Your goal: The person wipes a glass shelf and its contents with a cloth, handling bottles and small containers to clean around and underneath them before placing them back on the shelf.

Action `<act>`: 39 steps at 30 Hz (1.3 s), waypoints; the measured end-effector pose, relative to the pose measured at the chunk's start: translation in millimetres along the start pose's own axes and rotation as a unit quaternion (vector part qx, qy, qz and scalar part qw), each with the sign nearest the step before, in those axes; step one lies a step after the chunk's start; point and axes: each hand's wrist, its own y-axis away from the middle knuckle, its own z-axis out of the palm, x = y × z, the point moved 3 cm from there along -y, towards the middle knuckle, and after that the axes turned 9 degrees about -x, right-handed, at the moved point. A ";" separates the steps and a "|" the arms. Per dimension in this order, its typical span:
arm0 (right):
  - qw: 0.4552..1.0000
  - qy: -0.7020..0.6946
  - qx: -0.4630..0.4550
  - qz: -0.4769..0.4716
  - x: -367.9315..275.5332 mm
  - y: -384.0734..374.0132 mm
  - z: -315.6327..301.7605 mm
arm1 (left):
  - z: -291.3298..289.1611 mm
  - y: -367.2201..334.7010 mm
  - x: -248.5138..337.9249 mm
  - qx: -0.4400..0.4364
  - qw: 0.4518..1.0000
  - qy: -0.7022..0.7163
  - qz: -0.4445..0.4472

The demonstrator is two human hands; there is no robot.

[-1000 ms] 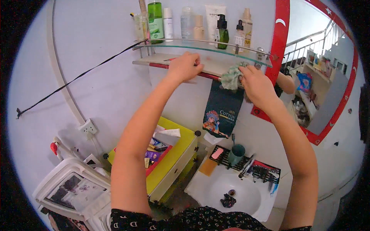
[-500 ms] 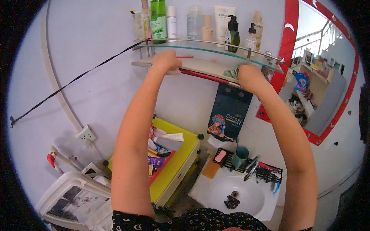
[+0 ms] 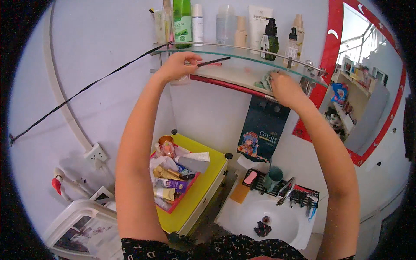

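Between the thumb and fingers of my left hand (image 3: 178, 66) is a thin dark pencil-like stick (image 3: 216, 61), pointing right above the pale lower shelf (image 3: 236, 77). A thin red stick (image 3: 216, 64) shows just behind it. Below that hand, at the shelf's left end, is something clear whose kind I cannot make out. My right hand (image 3: 287, 89) is closed on a crumpled greenish cloth (image 3: 265, 82), which touches the right part of the same shelf. A dark red strip (image 3: 229, 85) runs along the front edge.
Overhead, a railed glass shelf (image 3: 242, 53) carries a green bottle (image 3: 182, 26), a white tube (image 3: 259, 24), pump bottles and other toiletries. A red-framed mirror (image 3: 327, 56) hangs at right. Below are a washbasin (image 3: 247, 216) and a yellow-topped cabinet (image 3: 210, 173) with a box of tubes.
My left hand now has the dark stick raised in its fingers; the stick was not visible there before. My right hand stays at the cloth. The whole view has shifted slightly.
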 end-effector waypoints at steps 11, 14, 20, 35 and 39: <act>0.998 0.044 0.014 0.051 4.7 43.0 -19.3 | 6.9 -41.5 -21.3 -0.043 0.945 -0.317 -0.069; 0.998 0.030 0.044 -0.021 -16.3 60.4 -25.6 | 2.1 -53.5 -32.8 -0.159 0.941 -0.290 -0.065; 0.993 0.004 -0.114 -0.041 -24.8 25.2 -26.7 | 9.5 -46.5 -11.9 -0.113 0.928 -0.354 -0.032; 0.962 0.003 -0.021 -0.271 -130.2 -124.1 47.6 | -24.7 33.8 -37.3 0.032 0.933 -0.348 -0.084; 0.947 0.067 -0.148 -0.276 -178.4 -176.0 57.3 | -50.9 109.5 -48.5 0.114 0.948 -0.253 -0.153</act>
